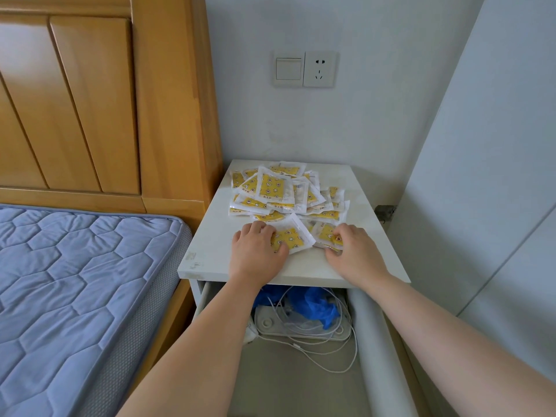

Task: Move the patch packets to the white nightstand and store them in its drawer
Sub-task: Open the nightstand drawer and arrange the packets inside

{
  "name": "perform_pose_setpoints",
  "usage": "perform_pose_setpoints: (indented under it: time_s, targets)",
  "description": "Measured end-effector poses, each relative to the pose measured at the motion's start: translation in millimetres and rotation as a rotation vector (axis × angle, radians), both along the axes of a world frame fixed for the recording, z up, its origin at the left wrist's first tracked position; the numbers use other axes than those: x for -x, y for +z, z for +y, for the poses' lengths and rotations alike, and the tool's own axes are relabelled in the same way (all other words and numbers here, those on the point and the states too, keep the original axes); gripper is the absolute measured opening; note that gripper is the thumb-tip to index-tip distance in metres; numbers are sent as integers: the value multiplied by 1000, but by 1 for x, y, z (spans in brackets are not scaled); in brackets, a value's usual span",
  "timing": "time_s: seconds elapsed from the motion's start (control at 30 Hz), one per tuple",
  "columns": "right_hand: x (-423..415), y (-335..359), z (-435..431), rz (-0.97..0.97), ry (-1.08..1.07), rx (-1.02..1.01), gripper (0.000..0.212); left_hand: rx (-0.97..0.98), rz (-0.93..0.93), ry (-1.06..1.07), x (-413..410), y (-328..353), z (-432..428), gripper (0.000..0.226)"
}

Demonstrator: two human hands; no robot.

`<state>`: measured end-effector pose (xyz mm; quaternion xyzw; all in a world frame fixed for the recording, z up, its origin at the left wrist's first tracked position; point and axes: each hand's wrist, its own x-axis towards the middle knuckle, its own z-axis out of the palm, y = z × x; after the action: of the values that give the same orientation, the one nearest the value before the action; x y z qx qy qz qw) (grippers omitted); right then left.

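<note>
On nightstand (313,267) top: left hand (257,246), right hand (353,246) each grip nearest patch packets (272,188), rest heaped beyond.

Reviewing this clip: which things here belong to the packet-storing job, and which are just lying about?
Job: patch packets, heaped on the white nightstand; its open drawer; left hand and right hand, both on the heap's near edge.
Lying about: cables, blue plastic and power strip in the drawer; mattress; wall socket.

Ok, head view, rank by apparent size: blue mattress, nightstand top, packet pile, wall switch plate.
1. blue mattress
2. nightstand top
3. packet pile
4. wall switch plate, farther away, so less certain
</note>
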<state>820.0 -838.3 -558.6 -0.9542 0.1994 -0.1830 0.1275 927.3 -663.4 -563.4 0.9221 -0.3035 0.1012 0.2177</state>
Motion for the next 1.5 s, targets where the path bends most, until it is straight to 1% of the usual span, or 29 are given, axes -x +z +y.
perform_pose_setpoints:
  time_s: [0.07,0.17,0.2,0.23,0.3,0.33,0.4,0.47,0.53,0.6,0.67,0.77,0.87,0.97,1.03,1.17,1.23,1.33,1.4,1.5]
  targets:
    - [4,3,3,66,17,69,32,17,9,43,1,1,0,39]
    - [6,13,7,222,49,159,30,48,8,119,2,0,1,34]
    - [6,18,8,260,56,134,32,51,8,126,1,0,1,33]
    - [5,24,8,281,51,60,33,54,12,123,1,0,1,33]
    - [0,35,7,281,22,-161,31,61,18,105,0,0,1,33]
    - [-4,41,6,288,10,-236,27,62,17,97,0,0,1,33]
    - [-11,49,3,371,5,-246,19,60,9,89,0,0,1,33]
    - [-19,58,2,486,22,-166,27,61,2,83,1,0,1,33]
    - [-27,65,5,584,29,-91,41,65,6,70,1,0,2,33]
    - [-32,72,7,646,14,-98,58,65,24,33,0,0,2,34]
    - [-36,75,9,715,-7,-106,70,65,50,-31,-3,-1,2,35]
    - [-41,78,12,851,-41,-70,75,71,97,-116,-5,1,5,33]
    - [-42,81,13,898,-69,-104,77,38,123,-153,-5,3,6,31]
    - [-37,78,13,882,-94,-176,78,3,188,-142,-3,9,6,34]
    - [-33,75,12,819,-107,-198,76,5,248,-118,-2,13,5,41]
    - [-18,67,0,651,-171,-344,72,-4,317,-91,-4,17,3,74]
    - [-12,62,-7,576,-195,-448,69,-61,344,-73,-5,21,1,82]
    - [-5,55,-10,469,-224,-583,66,-192,371,-31,-3,28,-5,79]
    - [-1,51,-7,375,-224,-681,58,-221,395,16,1,35,-9,78]
    - [8,42,3,183,-211,-745,27,-151,410,74,16,44,-14,63]
